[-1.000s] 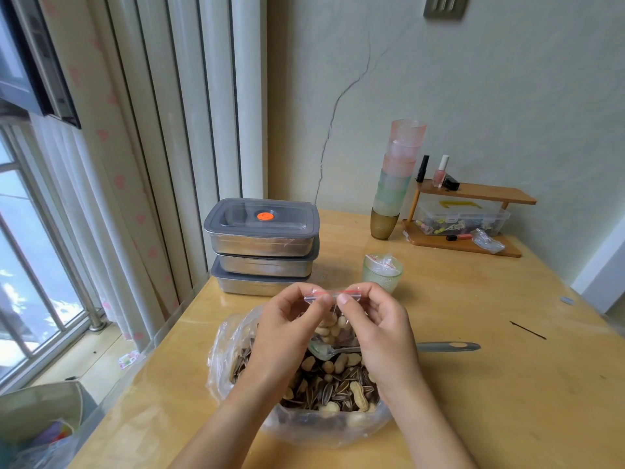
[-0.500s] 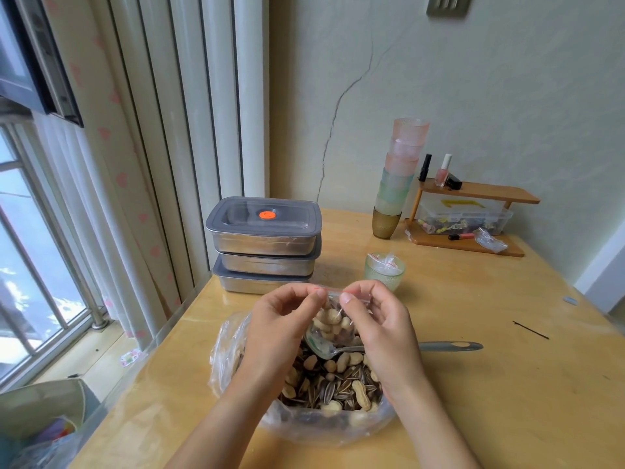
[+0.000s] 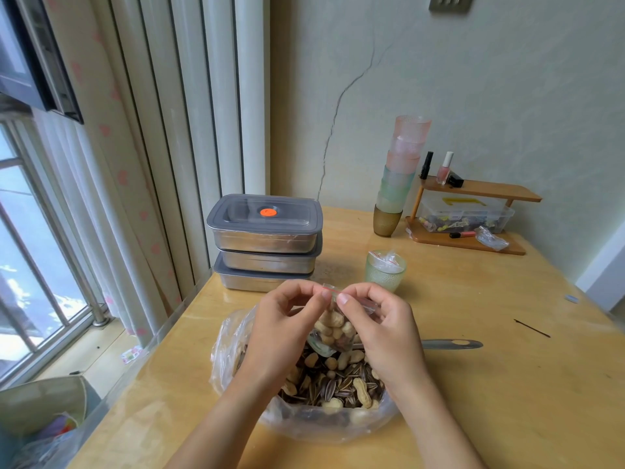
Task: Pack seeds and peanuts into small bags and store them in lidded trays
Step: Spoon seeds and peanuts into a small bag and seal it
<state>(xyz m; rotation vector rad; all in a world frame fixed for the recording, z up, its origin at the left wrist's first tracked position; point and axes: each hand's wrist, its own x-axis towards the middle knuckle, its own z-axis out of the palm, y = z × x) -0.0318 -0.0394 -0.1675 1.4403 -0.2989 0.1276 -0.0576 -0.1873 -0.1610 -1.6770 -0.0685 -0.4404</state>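
Just above the large bag of loose seeds and peanuts, from the head view, the small bag hangs lower and more tilted than a second ago, when its mouth was held level between the two hands. The left hand pinches the near end of the red zip strip, and the right hand pinches the strip just beside it, thumb on top. I'd judge the seal is being pressed shut, so this bag is almost ready for storing. By count there is one filled small bag, one large bag and one spoon with its handle sticking out to the right of the large bag. Beyond the large bag stand three lidded trays, stacked and closed, and one green cup holding spare bags I cannot count.
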